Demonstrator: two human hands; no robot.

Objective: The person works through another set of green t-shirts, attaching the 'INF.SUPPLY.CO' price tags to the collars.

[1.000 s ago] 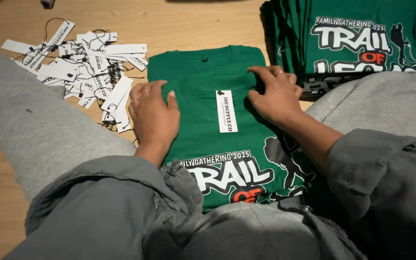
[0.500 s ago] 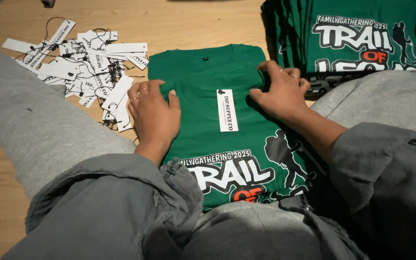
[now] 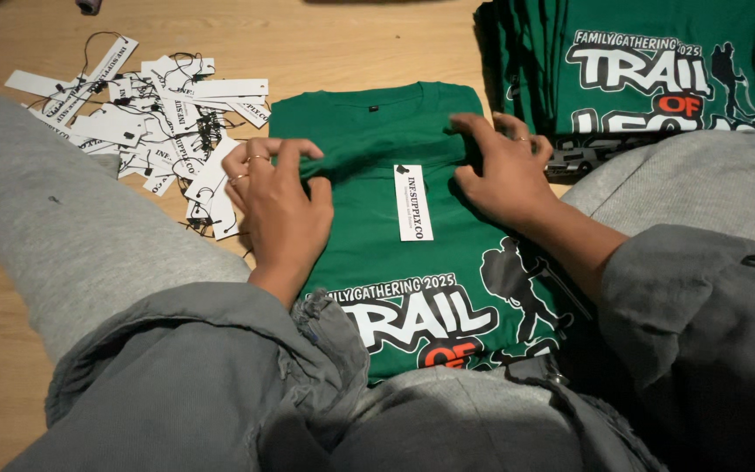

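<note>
From the head camera I see a folded green T-shirt (image 3: 412, 227) lying on the wooden floor (image 3: 325, 39) between my grey-trousered knees. My left hand (image 3: 280, 205) pinches a fold of the shirt's fabric near the left shoulder, grip clenched on the cloth. My right hand (image 3: 504, 170) presses on the right shoulder, fingers curled into the fabric. A white hang tag (image 3: 413, 202) lies on the chest between them (loose tags (image 3: 146, 122) lie piled to the left). A stack of matching shirts (image 3: 648, 74) sits beyond my right hand.
</note>
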